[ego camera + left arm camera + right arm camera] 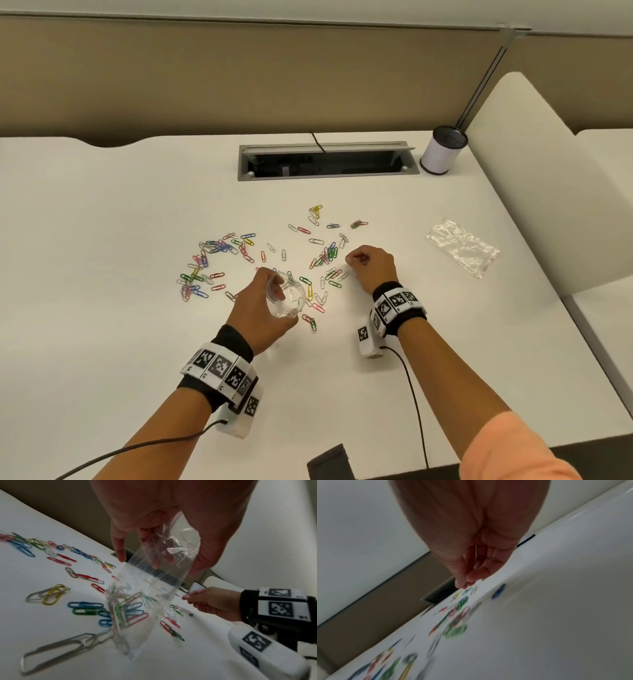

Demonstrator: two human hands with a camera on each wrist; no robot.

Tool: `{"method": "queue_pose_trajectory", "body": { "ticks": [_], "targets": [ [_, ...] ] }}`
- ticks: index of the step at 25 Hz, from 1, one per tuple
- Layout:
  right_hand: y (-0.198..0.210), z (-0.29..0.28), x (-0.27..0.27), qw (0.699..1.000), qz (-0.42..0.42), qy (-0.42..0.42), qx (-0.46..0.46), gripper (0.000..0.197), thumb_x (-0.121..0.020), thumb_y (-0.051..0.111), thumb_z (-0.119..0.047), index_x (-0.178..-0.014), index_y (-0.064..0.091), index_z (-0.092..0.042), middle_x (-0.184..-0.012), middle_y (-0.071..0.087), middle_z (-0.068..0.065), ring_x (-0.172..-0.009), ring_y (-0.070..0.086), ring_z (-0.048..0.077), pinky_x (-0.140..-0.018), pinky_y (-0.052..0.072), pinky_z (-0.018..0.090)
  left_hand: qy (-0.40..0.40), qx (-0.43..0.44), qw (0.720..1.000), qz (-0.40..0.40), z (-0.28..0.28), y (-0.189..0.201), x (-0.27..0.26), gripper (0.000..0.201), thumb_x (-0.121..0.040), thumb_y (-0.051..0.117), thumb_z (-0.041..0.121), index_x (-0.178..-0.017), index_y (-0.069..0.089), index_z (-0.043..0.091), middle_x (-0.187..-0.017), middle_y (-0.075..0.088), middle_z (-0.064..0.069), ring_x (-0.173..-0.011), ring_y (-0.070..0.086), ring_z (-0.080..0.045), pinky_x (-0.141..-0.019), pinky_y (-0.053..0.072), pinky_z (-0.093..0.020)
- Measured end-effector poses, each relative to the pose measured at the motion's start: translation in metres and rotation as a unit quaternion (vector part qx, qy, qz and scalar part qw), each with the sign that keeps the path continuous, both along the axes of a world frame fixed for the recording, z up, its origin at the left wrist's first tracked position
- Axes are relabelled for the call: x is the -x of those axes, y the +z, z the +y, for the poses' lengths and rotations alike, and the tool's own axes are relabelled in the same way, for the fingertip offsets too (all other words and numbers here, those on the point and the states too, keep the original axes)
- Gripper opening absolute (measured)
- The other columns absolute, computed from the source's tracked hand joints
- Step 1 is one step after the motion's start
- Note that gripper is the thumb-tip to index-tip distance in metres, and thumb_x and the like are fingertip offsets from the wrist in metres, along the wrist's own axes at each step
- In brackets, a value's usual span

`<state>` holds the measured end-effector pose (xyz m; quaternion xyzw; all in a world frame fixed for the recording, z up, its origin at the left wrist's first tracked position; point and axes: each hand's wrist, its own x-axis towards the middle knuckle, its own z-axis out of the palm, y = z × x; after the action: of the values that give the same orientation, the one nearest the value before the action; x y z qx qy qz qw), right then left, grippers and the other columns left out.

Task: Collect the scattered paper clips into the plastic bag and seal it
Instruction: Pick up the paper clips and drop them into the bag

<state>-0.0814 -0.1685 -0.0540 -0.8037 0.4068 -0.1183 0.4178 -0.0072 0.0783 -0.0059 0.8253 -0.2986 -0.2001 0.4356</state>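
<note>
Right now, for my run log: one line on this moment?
left hand: holds bag | right hand: pinching, contents unclear | clips: mostly scattered

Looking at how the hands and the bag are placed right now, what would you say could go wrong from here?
1. The left hand holds the clear plastic bag by its mouth alone; its limp mouth may fold shut, so dropped clips could miss.
2. The right hand has its fingertips pinched together; a small clip could slip on the way over.
3. Many coloured paper clips lie interlinked, so lifting one may drag others.
</note>
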Motion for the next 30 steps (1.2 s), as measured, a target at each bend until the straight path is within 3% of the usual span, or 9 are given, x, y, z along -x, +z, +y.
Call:
{"method": "queue_pose_trajectory", "body": {
  "ticks": [3, 5, 8, 15, 18, 20, 23, 27, 30],
  "targets": [
    [0.003, -0.035, -0.020, 0.999, 0.031, -0.009, 0.040, 0.025, -0.090, 0.062, -0.015, -0.115, 0.063, -0.010, -0.119, 0.063, 0.011, -0.100, 0.062, 0.022, -0.093, 0.050, 0.032, 0.021, 0.007, 1.000, 0.000, 0.000, 0.004, -0.007, 0.046, -0.069, 0.081, 0.017, -0.101, 0.048, 0.022, -0.087, 0.061, 0.007, -0.087, 0.060, -0.007, -0.074, 0.043, -0.017],
    [-0.002, -0.050, -0.037, 0.994, 0.093, 0.048, 0.037, 0.054, -0.092, 0.061, -0.024, -0.140, 0.041, -0.008, -0.148, 0.039, 0.013, -0.135, 0.041, 0.027, -0.113, 0.033, 0.035, 0.030, 0.004, 1.000, 0.005, -0.002, 0.006, -0.010, 0.046, -0.069, 0.081, 0.017, -0.101, 0.048, 0.023, -0.087, 0.061, 0.007, -0.086, 0.059, -0.004, -0.071, 0.040, -0.012],
    [-0.012, -0.051, -0.054, 0.979, 0.145, 0.135, 0.042, 0.083, -0.094, 0.055, -0.040, -0.154, 0.007, -0.011, -0.163, 0.004, 0.007, -0.150, 0.007, 0.022, -0.122, 0.013, 0.036, 0.036, -0.001, 0.999, 0.019, -0.006, 0.006, -0.011, 0.046, -0.069, 0.080, 0.017, -0.101, 0.048, 0.023, -0.087, 0.061, 0.007, -0.084, 0.060, -0.005, -0.069, 0.040, -0.007],
    [-0.021, -0.009, -0.044, 0.947, 0.150, 0.271, 0.081, 0.080, -0.091, 0.051, -0.055, -0.152, 0.017, -0.017, -0.163, 0.005, 0.005, -0.150, 0.008, 0.023, -0.121, 0.018, 0.041, 0.027, -0.001, 1.000, 0.012, -0.012, 0.005, -0.012, 0.047, -0.068, 0.082, 0.018, -0.101, 0.048, 0.022, -0.086, 0.061, 0.006, -0.085, 0.060, -0.007, -0.073, 0.044, -0.016],
    [-0.018, 0.016, -0.032, 0.939, 0.161, 0.290, 0.087, 0.072, -0.091, 0.056, -0.048, -0.151, 0.025, -0.022, -0.162, 0.008, 0.001, -0.150, 0.006, 0.020, -0.121, 0.019, 0.040, 0.020, -0.003, 1.000, 0.011, -0.016, 0.004, -0.010, 0.047, -0.068, 0.082, 0.019, -0.100, 0.048, 0.023, -0.085, 0.062, 0.007, -0.086, 0.061, -0.008, -0.073, 0.046, -0.017],
    [-0.018, 0.025, -0.026, 0.938, 0.166, 0.287, 0.104, 0.055, -0.096, 0.054, -0.028, -0.147, 0.036, -0.018, -0.159, 0.023, 0.004, -0.146, 0.023, 0.024, -0.116, 0.030, 0.039, 0.009, -0.007, 1.000, 0.012, -0.019, 0.002, -0.007, 0.047, -0.068, 0.082, 0.018, -0.099, 0.048, 0.024, -0.085, 0.062, 0.007, -0.086, 0.061, -0.008, -0.071, 0.043, -0.015],
    [-0.020, 0.032, -0.018, 0.918, 0.160, 0.301, 0.200, 0.031, -0.095, 0.045, -0.003, -0.123, 0.058, -0.010, -0.128, 0.056, 0.008, -0.113, 0.059, 0.032, -0.088, 0.049, 0.035, -0.004, -0.010, 1.000, 0.005, -0.022, 0.001, -0.001, 0.049, -0.067, 0.082, 0.018, -0.101, 0.048, 0.024, -0.085, 0.062, 0.007, -0.086, 0.060, -0.005, -0.072, 0.043, -0.016],
    [-0.013, 0.033, -0.007, 0.932, 0.166, 0.246, 0.207, 0.029, -0.095, 0.045, -0.004, -0.112, 0.069, -0.010, -0.112, 0.067, 0.010, -0.097, 0.065, 0.029, -0.086, 0.052, 0.034, -0.013, -0.018, 1.000, 0.013, -0.020, 0.000, 0.007, 0.050, -0.066, 0.082, 0.019, -0.101, 0.047, 0.025, -0.087, 0.061, 0.009, -0.086, 0.060, -0.007, -0.070, 0.044, -0.015],
    [0.000, 0.027, 0.005, 0.985, 0.080, 0.127, 0.082, 0.019, -0.088, 0.061, -0.009, -0.098, 0.076, -0.013, -0.097, 0.075, 0.006, -0.084, 0.068, 0.019, -0.086, 0.055, 0.030, -0.019, -0.023, 1.000, 0.004, -0.016, 0.000, 0.013, 0.050, -0.065, 0.081, 0.023, -0.101, 0.047, 0.025, -0.088, 0.061, 0.009, -0.088, 0.061, -0.010, -0.075, 0.047, -0.021]
  ]
}}
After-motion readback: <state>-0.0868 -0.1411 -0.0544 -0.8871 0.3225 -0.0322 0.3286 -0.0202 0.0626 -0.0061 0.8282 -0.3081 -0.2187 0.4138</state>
